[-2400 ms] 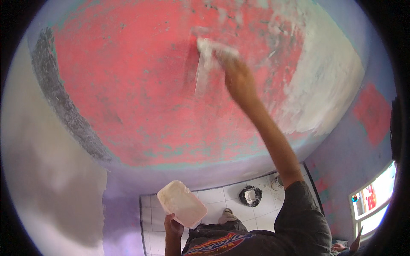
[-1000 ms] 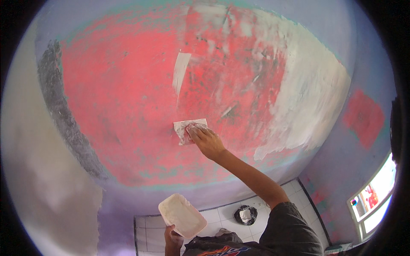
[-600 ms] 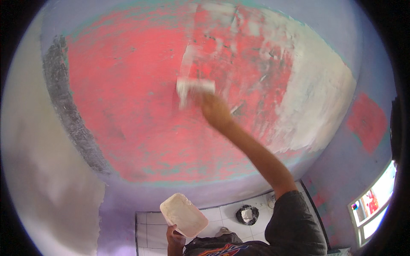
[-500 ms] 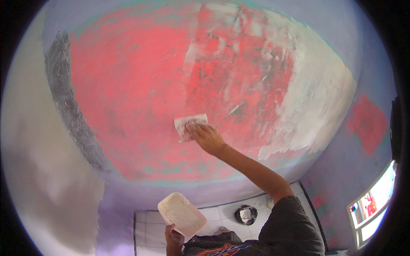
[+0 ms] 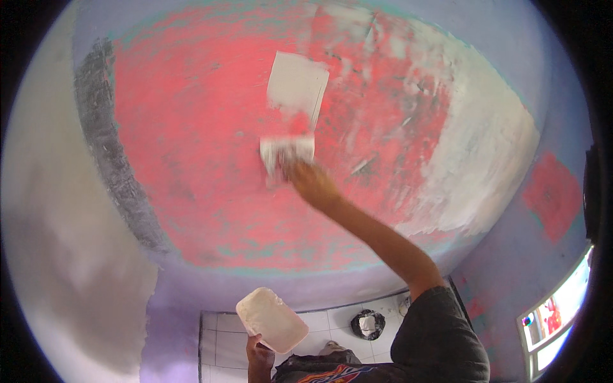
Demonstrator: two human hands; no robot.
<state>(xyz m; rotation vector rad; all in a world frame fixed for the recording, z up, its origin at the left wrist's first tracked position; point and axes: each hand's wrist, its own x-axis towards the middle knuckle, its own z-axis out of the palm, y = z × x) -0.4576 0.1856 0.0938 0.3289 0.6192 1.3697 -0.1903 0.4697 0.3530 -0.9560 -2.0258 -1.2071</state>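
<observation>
My right hand [image 5: 307, 180], slightly smeared by motion, grips a whitish putty spreader [image 5: 271, 152] against the red-painted wall [image 5: 191, 140]. Just above the spreader lies a fresh pale patch of putty [image 5: 297, 80] with a sharp left edge. Low in front of me, my left hand [image 5: 257, 352] clasps the lower left rim of a pale rectangular tray [image 5: 273, 322]. White putty clings to the tray's upper end. The tray is held tilted, well below the spreader.
A pale, putty-covered area [image 5: 485, 153] spans the wall's right part, and a dark grey strip [image 5: 108, 140] runs down its left side. On the white tiled floor [image 5: 230, 345] stands a black-rimmed bucket [image 5: 367, 325] with white contents. A bright window [image 5: 559, 309] is at lower right.
My right hand has moved the spreader up the wall and part of the way back down. A pale putty patch now shows above it. The left hand and tray stay nearly still.
</observation>
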